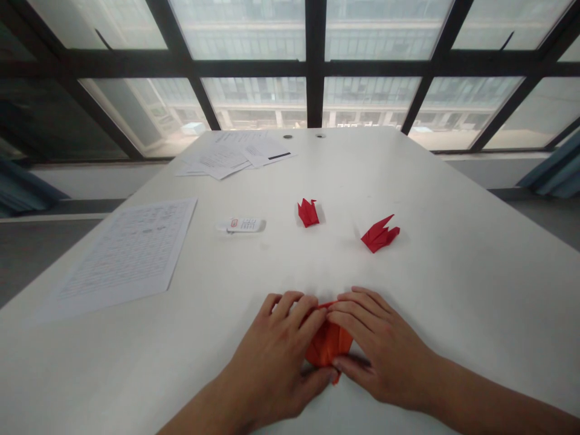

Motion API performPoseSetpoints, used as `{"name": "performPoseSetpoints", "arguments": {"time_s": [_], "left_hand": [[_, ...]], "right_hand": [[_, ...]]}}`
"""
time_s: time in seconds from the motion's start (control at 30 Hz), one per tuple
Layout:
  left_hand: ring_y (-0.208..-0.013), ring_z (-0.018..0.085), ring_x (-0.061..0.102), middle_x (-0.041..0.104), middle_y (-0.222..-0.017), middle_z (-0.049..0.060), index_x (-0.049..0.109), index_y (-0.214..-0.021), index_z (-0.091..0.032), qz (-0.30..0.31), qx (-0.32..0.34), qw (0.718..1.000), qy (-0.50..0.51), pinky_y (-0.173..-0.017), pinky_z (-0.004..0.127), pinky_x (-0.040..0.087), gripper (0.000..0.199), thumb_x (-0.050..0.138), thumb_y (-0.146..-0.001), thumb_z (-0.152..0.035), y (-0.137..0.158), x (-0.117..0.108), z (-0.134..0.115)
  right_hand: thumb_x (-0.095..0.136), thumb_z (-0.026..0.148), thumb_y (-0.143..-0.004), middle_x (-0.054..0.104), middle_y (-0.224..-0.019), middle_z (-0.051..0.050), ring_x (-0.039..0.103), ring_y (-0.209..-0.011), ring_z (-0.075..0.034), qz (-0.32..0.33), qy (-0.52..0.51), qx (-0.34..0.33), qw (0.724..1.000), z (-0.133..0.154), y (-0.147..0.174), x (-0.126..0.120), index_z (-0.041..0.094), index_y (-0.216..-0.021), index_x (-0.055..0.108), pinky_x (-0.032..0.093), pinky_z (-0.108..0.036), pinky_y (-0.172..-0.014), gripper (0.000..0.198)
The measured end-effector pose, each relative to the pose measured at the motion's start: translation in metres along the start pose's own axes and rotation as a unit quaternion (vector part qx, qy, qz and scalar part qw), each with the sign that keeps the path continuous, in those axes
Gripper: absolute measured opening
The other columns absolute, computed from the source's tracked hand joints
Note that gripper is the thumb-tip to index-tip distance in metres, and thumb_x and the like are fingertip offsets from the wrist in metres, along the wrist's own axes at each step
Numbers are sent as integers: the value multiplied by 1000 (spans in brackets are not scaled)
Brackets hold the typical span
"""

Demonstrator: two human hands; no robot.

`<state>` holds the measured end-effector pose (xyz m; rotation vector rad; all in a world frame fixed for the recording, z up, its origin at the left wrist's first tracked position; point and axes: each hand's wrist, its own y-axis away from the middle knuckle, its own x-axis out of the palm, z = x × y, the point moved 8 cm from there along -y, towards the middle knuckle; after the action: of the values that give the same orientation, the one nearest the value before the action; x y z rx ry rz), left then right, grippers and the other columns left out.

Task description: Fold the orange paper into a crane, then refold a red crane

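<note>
near edge of a white table (453, 254), seen from above and behind the hands. left hand (276, 350) laid palm down on an orange folded paper (328, 345), fingers (294, 305) spread forward over its left part, thumb tucked against its near edge; pressing flat rather than closed around it. right hand (380, 350) likewise palm down, fingers reaching left across the far edge of the same paper, thumb lying along its near right side; also pressing, not clasping. fingertips of both hands nearly meeting above the far tip of the paper. orange folded paper flat on the table between and partly under the two hands, close to the near edge, only its middle and near corner showing. farther away, right of centre, a red folded paper figure (379, 234) with pointed tips; left of it and a little farther, a smaller red folded figure (308, 212); the two well apart from each other and from the hands. left of the smaller figure, a small white tube (242, 225) lying on its side, label too small to read. on the left, a printed sheet (131, 254) lying flat; at the far left of the table, a loose stack of papers (235, 156). beyond the far edge, a window with dark frames (315, 66).
</note>
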<state>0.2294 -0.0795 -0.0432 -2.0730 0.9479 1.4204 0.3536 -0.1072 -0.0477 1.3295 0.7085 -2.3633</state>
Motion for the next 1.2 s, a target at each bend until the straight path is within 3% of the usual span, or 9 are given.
{"name": "performPoseSetpoints", "arguments": {"time_s": [0.17,0.37,0.43,0.57,0.87,1.03,1.2], "left_hand": [[-118,32,50,61,-132,6,55,-133,-26,-1,-3,1000,3,-105,53,35,61,69,-85,-60,1,4,0],[-121,34,51,60,-135,10,52,-138,-22,10,11,1000,17,-107,53,37,77,71,-81,-69,1,-2,5],[-118,30,54,62,-133,8,53,-138,-24,40,24,998,37,-104,49,41,69,66,-86,-68,0,-8,7],[-123,27,55,64,-133,3,56,-138,-32,59,48,997,0,-103,45,44,45,61,-97,-50,2,-17,6],[-129,34,60,62,-147,5,60,-142,-26,19,-13,989,-143,-117,59,36,58,74,-89,-47,22,-4,-3],[-130,38,60,61,-148,7,62,-140,-25,22,-34,985,-166,-115,62,40,60,76,-87,-48,22,-3,-3],[-119,38,65,65,-143,7,64,-138,-25,36,-50,983,-172,-104,61,47,57,78,-86,-42,21,-7,-5]], "right_hand": [[71,34,-86,68,-134,-9,56,-129,-28,-6,15,2,1000,1,1,0,17,-132,61,29,-49,-124,50],[68,44,-92,69,-137,-9,54,-138,-26,-34,52,-45,997,4,5,-1,17,-132,65,18,-43,-129,48],[67,45,-94,71,-135,-8,56,-136,-25,-29,55,-51,997,4,5,0,17,-131,65,14,-44,-130,46],[64,49,-96,69,-139,-7,55,-138,-26,-8,70,-35,997,2,4,2,20,-135,64,10,-48,-131,49],[62,52,-96,63,-146,-3,46,-144,-34,36,108,5,993,1,5,-1,26,-136,62,10,-58,-129,47],[65,54,-95,67,-141,-3,50,-140,-34,23,107,10,994,2,4,-3,27,-132,65,10,-60,-129,46],[67,56,-92,69,-139,-2,53,-137,-35,19,99,19,995,0,2,-5,28,-132,67,14,-62,-128,48]]}}
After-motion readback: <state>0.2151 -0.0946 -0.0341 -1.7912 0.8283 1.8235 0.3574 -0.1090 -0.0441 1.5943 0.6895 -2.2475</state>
